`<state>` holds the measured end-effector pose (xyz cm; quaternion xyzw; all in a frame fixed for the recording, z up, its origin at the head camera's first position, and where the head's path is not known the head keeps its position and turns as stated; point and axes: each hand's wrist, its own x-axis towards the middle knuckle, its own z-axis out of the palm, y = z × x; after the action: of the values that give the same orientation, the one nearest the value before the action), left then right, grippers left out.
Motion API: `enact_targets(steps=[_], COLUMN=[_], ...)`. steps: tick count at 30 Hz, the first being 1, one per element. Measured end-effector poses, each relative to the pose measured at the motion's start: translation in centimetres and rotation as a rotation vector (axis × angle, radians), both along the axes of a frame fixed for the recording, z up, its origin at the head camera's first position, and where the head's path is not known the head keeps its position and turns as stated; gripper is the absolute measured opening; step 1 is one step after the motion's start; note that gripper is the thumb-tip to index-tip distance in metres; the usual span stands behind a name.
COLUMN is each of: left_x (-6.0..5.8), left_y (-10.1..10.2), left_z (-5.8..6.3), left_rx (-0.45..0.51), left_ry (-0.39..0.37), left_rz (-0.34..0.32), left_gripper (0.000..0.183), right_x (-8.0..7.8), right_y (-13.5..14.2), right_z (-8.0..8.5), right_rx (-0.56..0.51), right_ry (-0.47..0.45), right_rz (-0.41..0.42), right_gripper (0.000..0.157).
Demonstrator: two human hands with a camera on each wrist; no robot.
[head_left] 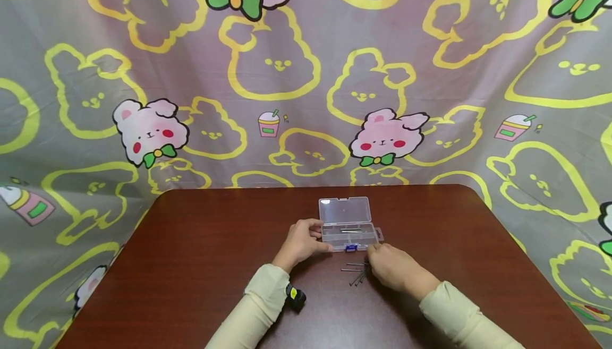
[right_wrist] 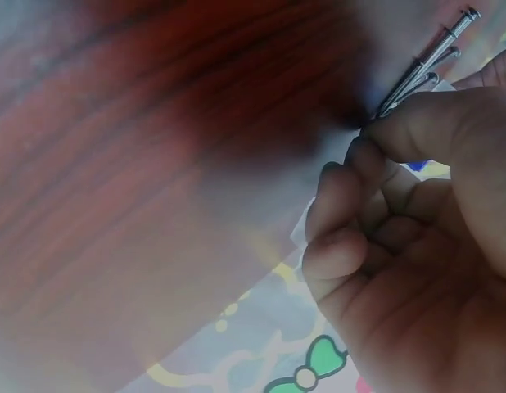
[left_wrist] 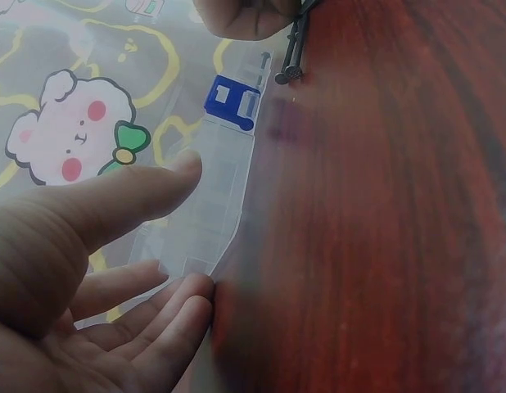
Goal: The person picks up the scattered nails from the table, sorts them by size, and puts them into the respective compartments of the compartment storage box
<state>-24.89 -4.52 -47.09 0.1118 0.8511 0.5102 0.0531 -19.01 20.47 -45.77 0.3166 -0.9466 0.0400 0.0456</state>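
Note:
A clear plastic compartment box (head_left: 334, 243) with a blue latch (head_left: 351, 248) stands on the table, its lid (head_left: 344, 210) raised at the back. My left hand (head_left: 301, 243) holds the box's left end, with thumb and fingers spread round it. Several grey nails (head_left: 353, 270) lie fanned out in front of the box. My right hand (head_left: 389, 266) is at the box's front right corner, fingers curled. In the right wrist view its thumb and forefinger pinch right where the nails (right_wrist: 433, 61) converge, their tips hidden there. Slim nails (head_left: 351, 230) lie in the rear compartment.
A brown wooden table (head_left: 215, 232) carries everything. Beyond its back edge hangs a grey curtain (head_left: 287, 152) with cartoon bears. A black device with a yellow label (head_left: 295, 297) sits at the left wrist, beside the sleeve.

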Motion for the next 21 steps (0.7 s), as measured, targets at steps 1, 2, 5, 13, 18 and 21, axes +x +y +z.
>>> enact_targets(steps=[1, 2, 5, 13, 18, 21], left_x=[0.0, 0.0, 0.0, 0.0, 0.0, 0.0], left_y=[0.0, 0.0, 0.1, 0.1, 0.1, 0.1], left_z=[0.0, -0.1, -0.1, -0.1, 0.0, 0.1], left_rx=[0.0, 0.001, -0.002, -0.007, -0.006, -0.008], left_ry=[0.002, 0.004, 0.007, 0.01, 0.007, 0.003], left_rz=[0.0, 0.001, 0.001, 0.003, 0.006, 0.005], left_gripper=[0.068, 0.068, 0.068, 0.068, 0.068, 0.068], right_x=[0.0, 0.0, 0.0, -0.3, -0.7, -0.7], right_y=[0.0, -0.1, 0.1, 1.4, 1.7, 1.7], right_z=[0.0, -0.1, -0.3, -0.2, 0.6, 0.8], right_rx=[0.004, 0.003, -0.022, -0.214, -0.312, -0.349], right_ry=[-0.018, -0.032, -0.061, -0.087, -0.106, -0.146], right_rz=[-0.01, -0.021, -0.036, 0.015, 0.003, -0.005], right_gripper=[0.01, 0.01, 0.01, 0.018, 0.022, 0.022])
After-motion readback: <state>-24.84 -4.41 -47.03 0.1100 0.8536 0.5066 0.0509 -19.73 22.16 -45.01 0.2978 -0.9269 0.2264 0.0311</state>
